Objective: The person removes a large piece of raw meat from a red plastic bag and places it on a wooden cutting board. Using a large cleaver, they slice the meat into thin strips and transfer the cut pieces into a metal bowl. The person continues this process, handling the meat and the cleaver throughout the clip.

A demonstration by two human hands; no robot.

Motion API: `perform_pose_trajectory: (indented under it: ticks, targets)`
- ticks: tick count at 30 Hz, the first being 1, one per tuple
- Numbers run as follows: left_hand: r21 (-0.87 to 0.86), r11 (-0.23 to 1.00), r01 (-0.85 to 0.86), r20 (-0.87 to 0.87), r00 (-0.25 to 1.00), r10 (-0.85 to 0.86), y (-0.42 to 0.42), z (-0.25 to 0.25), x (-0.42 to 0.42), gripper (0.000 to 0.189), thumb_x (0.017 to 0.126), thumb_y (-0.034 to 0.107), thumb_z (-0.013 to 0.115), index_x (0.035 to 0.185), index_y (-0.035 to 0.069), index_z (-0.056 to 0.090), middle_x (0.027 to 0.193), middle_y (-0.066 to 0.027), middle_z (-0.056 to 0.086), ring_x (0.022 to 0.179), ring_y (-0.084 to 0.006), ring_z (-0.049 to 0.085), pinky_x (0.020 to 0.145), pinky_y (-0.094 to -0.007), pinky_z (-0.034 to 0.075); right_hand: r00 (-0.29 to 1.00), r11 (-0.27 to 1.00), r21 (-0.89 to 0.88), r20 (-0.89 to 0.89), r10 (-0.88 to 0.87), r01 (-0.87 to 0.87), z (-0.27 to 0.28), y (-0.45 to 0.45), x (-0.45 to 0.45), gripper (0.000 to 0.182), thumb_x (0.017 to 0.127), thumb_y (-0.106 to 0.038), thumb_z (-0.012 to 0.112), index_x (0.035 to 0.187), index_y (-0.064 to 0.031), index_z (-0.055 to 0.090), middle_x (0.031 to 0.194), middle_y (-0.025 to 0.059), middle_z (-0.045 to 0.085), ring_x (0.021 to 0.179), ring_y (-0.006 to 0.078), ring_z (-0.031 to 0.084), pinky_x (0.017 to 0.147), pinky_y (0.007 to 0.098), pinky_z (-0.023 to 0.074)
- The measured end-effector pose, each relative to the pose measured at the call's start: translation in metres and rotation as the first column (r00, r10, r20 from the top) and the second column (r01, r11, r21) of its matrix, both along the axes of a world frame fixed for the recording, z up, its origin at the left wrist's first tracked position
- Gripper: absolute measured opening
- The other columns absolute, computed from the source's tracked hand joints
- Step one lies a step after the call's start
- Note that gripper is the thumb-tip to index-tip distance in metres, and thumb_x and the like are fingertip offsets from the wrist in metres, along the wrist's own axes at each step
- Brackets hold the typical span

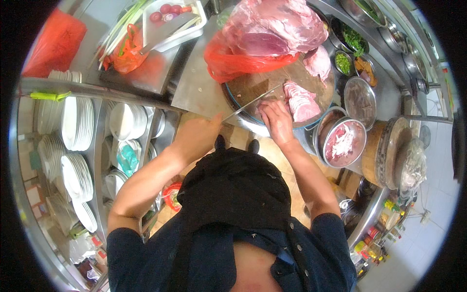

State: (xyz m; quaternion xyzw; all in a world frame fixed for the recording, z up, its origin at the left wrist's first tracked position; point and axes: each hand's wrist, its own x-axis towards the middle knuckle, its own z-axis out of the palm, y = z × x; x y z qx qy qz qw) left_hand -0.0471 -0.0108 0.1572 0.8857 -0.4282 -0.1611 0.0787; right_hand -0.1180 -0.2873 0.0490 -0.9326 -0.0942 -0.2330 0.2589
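My left hand (202, 137) grips a kitchen knife (251, 103) whose blade, seen nearly edge-on, slants over the round wooden chopping board (251, 82). Just right of the blade, my right hand (277, 118) rests at the board's near edge with its fingers bent down. What lies under those fingers is hidden. Beside it sits a fanned stack of sliced raw meat (301, 102). A large raw joint of meat (273, 33) lies at the back of the board, partly on a red plastic bag (233, 62). A smaller raw piece (317, 64) lies to its right.
Metal bowls (344, 142) stand at the right, the top one holding meat pieces. Behind them are a bowl of chopped greens (343, 62) and a metal lid (360, 100). A cleaver (171, 29) rests across a white tray (197, 34) of vegetables. Stacked plates (77, 124) fill the left shelves.
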Motion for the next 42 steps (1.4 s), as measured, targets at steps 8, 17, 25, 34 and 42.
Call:
perform_pose_trajectory:
  ticks: [8,17,25,34,42]
  targets:
    - [-0.002,0.997,-0.075,-0.035,0.997,0.075,-0.006,-0.012,-0.019,0.021,0.106,0.022,0.053,0.109,0.002,0.051,0.073,-0.0221,0.069,0.07,-0.0458,0.07,0.059,-0.0564,0.055,1.0,0.999,0.033,0.022,-0.009,0.008,0.001,0.003,0.002,0.022,0.081,-0.001,0.075,0.102,-0.0042,0.072,0.11,0.0093,0.07,0.105,0.0306,0.065,0.089,0.0405,0.0566]
    - [-0.006,1.0,-0.008,-0.067,0.998,0.007,-0.002,0.013,0.0,0.02,0.105,0.021,0.054,0.111,0.001,0.052,0.075,-0.0229,0.069,0.07,-0.0459,0.07,0.058,-0.0567,0.054,1.0,0.999,0.027,0.018,-0.026,0.025,0.002,0.003,-0.001,0.02,0.082,0.001,0.073,0.102,-0.0025,0.071,0.11,0.0107,0.07,0.104,0.0316,0.066,0.091,0.0418,0.0554]
    - [-0.104,0.991,-0.084,-0.072,0.994,0.076,-0.019,-0.02,-0.01,0.02,0.104,0.02,0.055,0.11,0.001,0.053,0.077,-0.023,0.07,0.069,-0.0451,0.07,0.058,-0.057,0.054,0.999,0.999,0.046,0.036,-0.019,0.017,0.001,0.005,0.002,0.021,0.081,0.001,0.074,0.102,-0.0023,0.07,0.109,0.0109,0.069,0.102,0.0325,0.065,0.089,0.0424,0.0556]
    - [0.145,0.988,-0.051,-0.188,0.979,0.078,-0.006,0.041,-0.003,0.021,0.105,0.02,0.055,0.11,0.0,0.054,0.083,-0.0248,0.071,0.08,-0.0436,0.072,0.066,-0.0567,0.056,0.997,0.997,0.043,0.031,-0.07,0.068,-0.001,0.008,-0.003,0.019,0.082,0.0,0.074,0.1,-0.0024,0.07,0.109,0.0103,0.069,0.102,0.0321,0.065,0.089,0.041,0.0558]
    - [-0.053,0.954,-0.295,-0.511,0.829,0.228,-0.007,-0.048,0.049,0.034,0.103,0.029,0.062,0.113,-0.003,0.057,0.072,-0.0207,0.067,0.063,-0.0362,0.07,0.055,-0.0492,0.054,0.998,0.998,0.036,0.039,-0.047,0.046,0.001,0.008,0.0,0.021,0.081,-0.001,0.076,0.101,-0.0049,0.071,0.107,0.0092,0.067,0.103,0.0319,0.065,0.088,0.0417,0.0557]
